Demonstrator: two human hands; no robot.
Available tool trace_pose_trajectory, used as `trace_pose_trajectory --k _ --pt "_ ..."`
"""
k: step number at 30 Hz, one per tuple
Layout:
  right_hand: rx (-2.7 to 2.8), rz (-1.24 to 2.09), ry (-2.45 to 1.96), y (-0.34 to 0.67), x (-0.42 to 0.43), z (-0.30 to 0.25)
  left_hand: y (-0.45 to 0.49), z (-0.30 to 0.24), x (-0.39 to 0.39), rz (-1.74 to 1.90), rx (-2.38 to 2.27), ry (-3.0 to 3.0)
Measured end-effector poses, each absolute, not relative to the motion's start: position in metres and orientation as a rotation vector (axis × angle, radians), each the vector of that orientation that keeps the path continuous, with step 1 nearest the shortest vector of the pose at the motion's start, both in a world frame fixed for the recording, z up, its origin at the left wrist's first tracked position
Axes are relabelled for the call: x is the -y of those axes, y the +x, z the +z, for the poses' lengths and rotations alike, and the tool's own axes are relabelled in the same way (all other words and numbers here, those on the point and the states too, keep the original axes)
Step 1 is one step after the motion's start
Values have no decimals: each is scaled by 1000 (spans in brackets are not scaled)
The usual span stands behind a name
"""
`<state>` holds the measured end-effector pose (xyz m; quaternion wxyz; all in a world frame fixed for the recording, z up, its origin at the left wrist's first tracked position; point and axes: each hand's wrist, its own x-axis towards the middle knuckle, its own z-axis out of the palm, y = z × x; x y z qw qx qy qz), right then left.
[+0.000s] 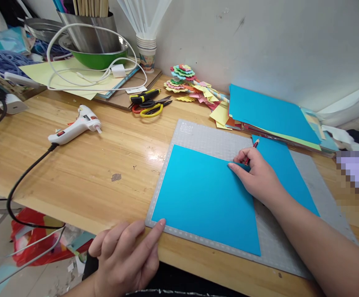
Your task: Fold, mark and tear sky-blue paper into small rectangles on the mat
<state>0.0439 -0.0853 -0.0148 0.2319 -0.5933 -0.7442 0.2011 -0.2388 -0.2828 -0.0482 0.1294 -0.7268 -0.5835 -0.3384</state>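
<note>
A blue sheet of paper (207, 198) lies on a grey cutting mat (204, 138). My left hand (128, 251) is at the sheet's near left corner, its index finger stretched out onto that corner and the other fingers loosely bent, holding nothing. At the far right corner, my right hand (258, 173) has its thumb on the paper's edge, which looks slightly lifted there. Tucked in the right hand's fingers is a dark red pencil (256, 143), tip pointing up and away. A second blue piece of paper (294, 177) lies under my right wrist.
A white glue gun (74, 128) with a black cord lies at left. Scissors (151, 109), paper flowers (184, 78) and a stack of coloured paper (272, 113) line the back. A green bowl (102, 60) and paper cups (147, 55) stand by the wall.
</note>
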Motion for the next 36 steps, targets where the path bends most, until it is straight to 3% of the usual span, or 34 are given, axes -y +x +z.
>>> trace_pose_trajectory --k 17,36 --pt "2064 520 -1606 43 85 -14 -238 -25 269 -868 1542 -2268" --pt "2063 549 -1575 45 83 -16 -215 -7 227 -733 1714 -2482"
